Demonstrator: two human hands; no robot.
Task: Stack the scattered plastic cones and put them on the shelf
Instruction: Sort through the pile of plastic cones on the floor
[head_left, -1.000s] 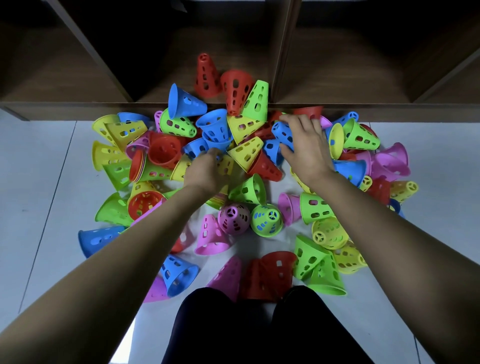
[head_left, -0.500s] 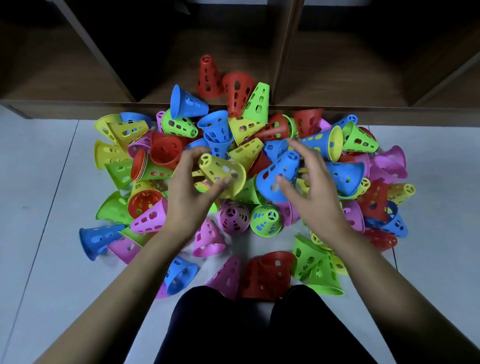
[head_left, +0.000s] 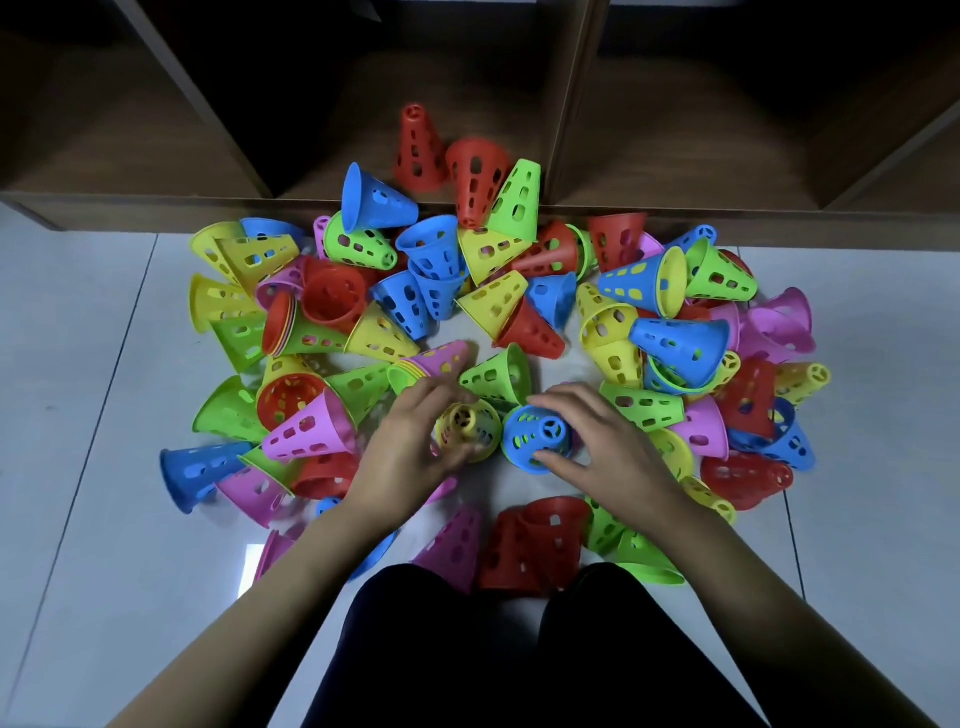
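From the head camera, a heap of perforated plastic cones in red, blue, yellow, green and pink lies scattered on the pale tiled floor, pressed up against the front edge of a low wooden shelf. Most cones lie on their sides, some nested in twos or threes. A red cone stands upright inside the shelf's middle bay, with another red one and a green cone leaning just beside it at the shelf lip.

Near the front of the heap, the left hand curls its fingers around a yellow cone standing narrow end up, thumb on the near side; the motion blur there makes it hard to say how firmly it grips, though the fingers do appear closed on it. Just beside it, the right hand rests over a blue cone, also narrow end up, with fingers spread loosely across the far side and thumb touching the near rim. Both cones sit on the floor, almost touching each other. The person's dark-clothed knees fill the bottom centre.
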